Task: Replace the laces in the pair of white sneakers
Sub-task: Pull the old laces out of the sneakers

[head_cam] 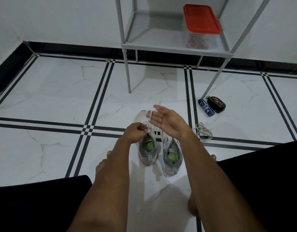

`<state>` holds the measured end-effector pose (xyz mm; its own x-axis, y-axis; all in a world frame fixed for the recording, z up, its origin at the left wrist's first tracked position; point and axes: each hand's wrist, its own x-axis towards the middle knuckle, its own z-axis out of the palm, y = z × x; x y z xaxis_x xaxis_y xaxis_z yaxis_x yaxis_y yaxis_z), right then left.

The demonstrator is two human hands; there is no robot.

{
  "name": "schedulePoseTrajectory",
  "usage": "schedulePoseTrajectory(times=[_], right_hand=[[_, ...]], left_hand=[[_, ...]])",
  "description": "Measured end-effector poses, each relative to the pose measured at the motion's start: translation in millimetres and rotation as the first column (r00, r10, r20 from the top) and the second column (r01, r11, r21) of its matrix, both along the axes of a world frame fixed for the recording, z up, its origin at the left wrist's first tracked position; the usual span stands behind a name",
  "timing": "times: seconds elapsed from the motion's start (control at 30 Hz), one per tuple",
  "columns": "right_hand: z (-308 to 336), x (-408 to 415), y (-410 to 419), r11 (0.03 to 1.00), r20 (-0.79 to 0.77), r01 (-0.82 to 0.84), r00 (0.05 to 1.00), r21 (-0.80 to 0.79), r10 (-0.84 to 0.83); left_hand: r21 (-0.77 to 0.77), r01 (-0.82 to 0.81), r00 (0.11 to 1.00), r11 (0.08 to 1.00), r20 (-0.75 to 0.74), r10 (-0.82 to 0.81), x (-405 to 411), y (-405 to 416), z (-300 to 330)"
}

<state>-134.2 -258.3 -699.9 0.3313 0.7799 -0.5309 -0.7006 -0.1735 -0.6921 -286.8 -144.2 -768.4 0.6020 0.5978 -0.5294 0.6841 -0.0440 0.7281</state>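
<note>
A pair of white sneakers with grey collars and green insoles (158, 148) stands side by side on the white marble-patterned floor tiles with black border lines (52, 97), heels toward the person, between the two forearms. A thin white lace (149, 122) rises from the top eyelets of the left-side sneaker. The left hand (137, 133) sits just over that sneaker's tongue with its fingers curled, pinching the lace close to the eyelets. The right hand (166, 120) is raised above the toe of the same sneaker, palm turned up and fingers spread, with the lace looped over its fingertips, so the lace runs taut between the two hands. Just to the right of the sneakers, beside the right forearm, a loose bundle of white lace (203, 131) lies on the floor. Farther off to the right lie a blue tube (206, 107) and a black oval container (216, 104), touching each other near a leg of a light grey metal shelf frame (169, 46). On the shelf stands a clear plastic box with a red lid (200, 25).
</note>
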Motion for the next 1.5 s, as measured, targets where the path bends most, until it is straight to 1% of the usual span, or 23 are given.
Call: schedulePoseTrajectory(times=[0.03,0.07,0.1,0.13,0.17,0.2,0.23,0.27,0.33,0.4,0.47,0.57,0.67,0.8,0.97,1.03,1.1,1.13,1.23,1.3,1.37,1.43,1.5], right_hand=[[5,4,2,0.999,0.001,0.026,1.0,0.046,-0.026],[9,7,4,1.0,0.085,0.018,0.996,0.013,-0.019],[10,9,5,0.994,0.248,-0.008,0.968,-0.11,0.036],[10,9,4,0.959,0.442,-0.02,0.884,-0.283,0.149],[7,8,2,0.893,0.605,0.01,0.739,-0.45,0.297],[0,7,-1,0.825,0.685,0.05,0.587,-0.563,0.432],[-7,2,-4,0.774,0.69,0.045,0.489,-0.631,0.534],[-13,-7,-8,0.742,0.656,0.002,0.467,-0.671,0.592],[-26,-25,-15,0.715,0.579,-0.101,0.514,-0.692,0.633],[-39,-42,-21,0.729,0.599,-0.125,0.486,-0.673,0.636],[-52,-53,-26,0.755,0.662,-0.062,0.438,-0.652,0.608],[-68,-60,-34,0.763,0.693,-0.032,0.393,-0.646,0.604],[-78,-59,-37,0.758,0.7,-0.033,0.359,-0.651,0.617],[-77,-60,-34,0.759,0.688,-0.055,0.385,-0.648,0.615],[-72,-61,-32,0.757,0.678,-0.077,0.394,-0.648,0.62],[-72,-60,-31,0.788,0.692,-0.074,0.432,-0.611,0.578],[-72,-60,-28,0.817,0.719,-0.066,0.439,-0.572,0.539],[-72,-60,-26,0.831,0.733,-0.065,0.437,-0.553,0.522],[-69,-60,-17,0.851,0.764,-0.051,0.416,-0.522,0.494],[-68,-61,-11,0.851,0.768,-0.04,0.408,-0.524,0.493],[-68,-59,-5,0.833,0.755,-0.011,0.417,-0.554,0.507],[-66,-54,0,0.818,0.723,-0.022,0.455,-0.574,0.52],[-56,-50,4,0.818,0.662,-0.058,0.556,-0.572,0.502]], left_hand=[[0.03,0.011,1.0,0.999,-0.018,-0.011,-1,-3,-4],[0.077,0.003,1.0,0.997,-0.018,-0.002,-4,-6,-7],[0.132,-0.018,1.0,0.991,0.0,0.018,-6,-9,-10],[0.179,-0.035,0.999,0.983,0.015,0.033,-7,-12,-12],[0.215,-0.04,0.999,0.976,0.021,0.037,-8,-13,-12],[0.24,-0.034,0.999,0.97,0.012,0.032,-7,-14,-12],[0.259,-0.021,1.0,0.966,-0.002,0.022,-7,-16,-10],[0.27,-0.008,0.999,0.963,-0.031,0.017,-6,-17,-8],[0.26,0.002,0.997,0.966,-0.076,0.019,-2,-18,-3],[0.207,-0.009,0.997,0.978,-0.07,0.024,3,-22,1],[0.029,-0.165,0.986,0.986,0.012,0.164,10,-23,9],[-0.332,-0.445,0.839,0.832,0.169,0.516,19,-15,30],[-0.51,-0.483,0.675,0.712,0.3,0.674,20,8,59],[-0.622,-0.573,0.394,0.533,0.361,0.845,10,42,81],[-0.606,-0.735,0.242,0.304,0.184,0.953,-19,56,54],[-0.377,-0.881,0.279,0.288,0.078,0.957,-26,46,38],[-0.181,-0.918,0.362,0.353,-0.021,0.932,-31,31,22],[-0.153,-0.896,0.426,0.416,-0.037,0.904,-32,24,15],[-0.271,-0.611,0.788,0.744,-0.116,0.605,-30,3,8],[-0.315,-0.345,0.939,0.884,-0.128,0.32,-28,-6,4],[-0.226,-0.178,0.983,0.958,-0.085,0.162,-25,-12,-4],[-0.117,-0.154,0.988,0.981,-0.043,0.15,-25,-14,-14],[-0.048,-0.179,0.984,0.983,-0.02,0.178,-28,-12,-21]])
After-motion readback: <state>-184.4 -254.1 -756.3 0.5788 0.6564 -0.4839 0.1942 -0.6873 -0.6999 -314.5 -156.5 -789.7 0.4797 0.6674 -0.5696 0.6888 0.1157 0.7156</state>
